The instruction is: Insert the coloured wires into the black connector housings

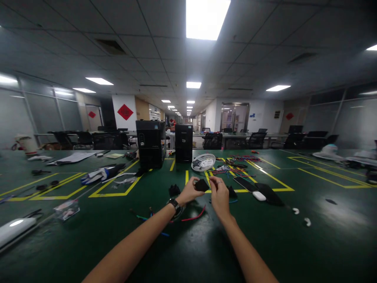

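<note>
My left hand [188, 192], with a dark watch on its wrist, grips a small black block-like part [202, 185] between thumb and fingers above the green table. Close against the block's right side is my right hand [220, 195], its thumb and index finger pinched together; whatever lies between them is too small to make out. One black jagged piece [174, 190] lies left of my hands, and a similar dark piece [232, 192] is partly hidden behind my right hand. Beneath my wrists are loose wires, among them a red wire [196, 215] and a blue wire [165, 234].
Two black computer towers [150, 145] stand ahead, beside a white basket [204, 162]. Bundled wires [241, 159] lie beyond a phone [245, 183] and a white earbud case [259, 195]. A clear box [67, 210] and gloves [101, 174] lie left. Yellow tape marks the green tabletop [118, 243].
</note>
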Demonstrator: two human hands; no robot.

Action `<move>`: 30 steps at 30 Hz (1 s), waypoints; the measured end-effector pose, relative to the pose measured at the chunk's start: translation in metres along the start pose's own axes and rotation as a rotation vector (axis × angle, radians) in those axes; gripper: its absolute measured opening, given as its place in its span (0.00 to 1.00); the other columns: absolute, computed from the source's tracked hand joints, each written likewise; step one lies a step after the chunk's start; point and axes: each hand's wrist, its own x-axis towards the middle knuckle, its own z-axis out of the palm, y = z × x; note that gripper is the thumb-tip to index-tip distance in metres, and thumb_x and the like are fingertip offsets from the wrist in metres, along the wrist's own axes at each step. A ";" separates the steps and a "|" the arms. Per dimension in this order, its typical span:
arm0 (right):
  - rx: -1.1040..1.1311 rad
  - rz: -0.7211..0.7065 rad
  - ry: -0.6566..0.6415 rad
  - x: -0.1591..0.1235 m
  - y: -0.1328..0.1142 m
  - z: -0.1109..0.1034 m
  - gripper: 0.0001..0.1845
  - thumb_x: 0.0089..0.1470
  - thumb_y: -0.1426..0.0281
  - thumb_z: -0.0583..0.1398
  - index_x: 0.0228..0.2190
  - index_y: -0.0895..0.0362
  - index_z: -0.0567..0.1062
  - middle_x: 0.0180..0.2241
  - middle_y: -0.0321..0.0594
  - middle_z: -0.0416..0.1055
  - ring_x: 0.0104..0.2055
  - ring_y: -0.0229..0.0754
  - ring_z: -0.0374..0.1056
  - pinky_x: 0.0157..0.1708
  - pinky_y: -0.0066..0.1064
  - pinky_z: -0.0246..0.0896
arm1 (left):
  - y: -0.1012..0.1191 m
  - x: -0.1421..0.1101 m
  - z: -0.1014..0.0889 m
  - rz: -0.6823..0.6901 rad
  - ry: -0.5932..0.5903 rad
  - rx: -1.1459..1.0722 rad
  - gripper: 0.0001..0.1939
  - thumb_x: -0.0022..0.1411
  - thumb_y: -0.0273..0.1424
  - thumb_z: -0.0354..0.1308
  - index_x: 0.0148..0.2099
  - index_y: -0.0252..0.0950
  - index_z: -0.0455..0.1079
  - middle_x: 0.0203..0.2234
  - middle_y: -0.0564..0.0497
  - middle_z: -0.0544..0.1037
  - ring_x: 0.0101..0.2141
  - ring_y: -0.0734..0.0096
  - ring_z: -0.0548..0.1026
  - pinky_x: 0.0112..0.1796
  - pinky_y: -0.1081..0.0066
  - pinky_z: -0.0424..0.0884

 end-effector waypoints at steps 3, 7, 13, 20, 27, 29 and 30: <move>0.016 -0.039 -0.059 -0.003 -0.008 0.004 0.12 0.59 0.69 0.52 0.37 0.58 0.74 0.38 0.46 0.73 0.41 0.46 0.68 0.43 0.35 0.61 | 0.007 -0.027 -0.016 -0.218 0.142 -0.325 0.31 0.41 0.25 0.69 0.46 0.37 0.58 0.27 0.55 0.73 0.23 0.76 0.70 0.25 0.77 0.61; 0.089 -0.126 -0.202 -0.011 -0.018 0.013 0.13 0.57 0.73 0.52 0.39 0.57 0.75 0.39 0.44 0.73 0.43 0.44 0.68 0.45 0.35 0.61 | 0.019 -0.052 -0.022 -0.265 0.216 -0.535 0.29 0.43 0.22 0.67 0.47 0.36 0.60 0.28 0.52 0.75 0.26 0.75 0.72 0.26 0.77 0.63; 0.216 -0.182 -0.349 -0.027 -0.027 0.026 0.17 0.58 0.76 0.51 0.43 0.54 0.77 0.40 0.42 0.74 0.43 0.41 0.69 0.45 0.33 0.63 | 0.033 -0.070 -0.011 -0.125 0.127 -0.763 0.15 0.42 0.18 0.61 0.36 0.31 0.71 0.31 0.49 0.77 0.33 0.74 0.73 0.39 0.74 0.66; 0.218 -0.079 -0.353 -0.030 -0.016 0.030 0.17 0.58 0.71 0.54 0.45 0.52 0.77 0.38 0.42 0.77 0.41 0.44 0.72 0.44 0.36 0.65 | 0.037 -0.079 -0.005 -0.166 0.012 -0.757 0.12 0.42 0.17 0.59 0.33 0.30 0.72 0.32 0.48 0.76 0.35 0.70 0.72 0.39 0.71 0.67; 0.276 0.089 -0.305 -0.027 -0.019 0.028 0.16 0.56 0.68 0.56 0.47 0.56 0.72 0.36 0.43 0.79 0.38 0.45 0.74 0.40 0.35 0.67 | 0.039 -0.081 -0.010 -0.254 0.068 -0.763 0.19 0.45 0.14 0.57 0.40 0.34 0.63 0.38 0.47 0.74 0.39 0.65 0.75 0.42 0.58 0.72; 0.305 0.130 -0.263 -0.026 -0.021 0.027 0.14 0.56 0.65 0.57 0.42 0.58 0.72 0.32 0.43 0.78 0.33 0.44 0.74 0.33 0.33 0.67 | 0.039 -0.080 -0.012 -0.243 0.135 -0.782 0.22 0.46 0.14 0.58 0.43 0.37 0.60 0.40 0.48 0.74 0.39 0.65 0.76 0.43 0.57 0.73; 0.303 0.134 -0.251 -0.025 -0.022 0.026 0.12 0.55 0.64 0.57 0.39 0.58 0.73 0.31 0.43 0.78 0.30 0.44 0.73 0.31 0.32 0.67 | 0.039 -0.080 -0.013 -0.232 0.140 -0.787 0.24 0.47 0.15 0.59 0.44 0.38 0.58 0.41 0.47 0.73 0.40 0.64 0.76 0.43 0.55 0.73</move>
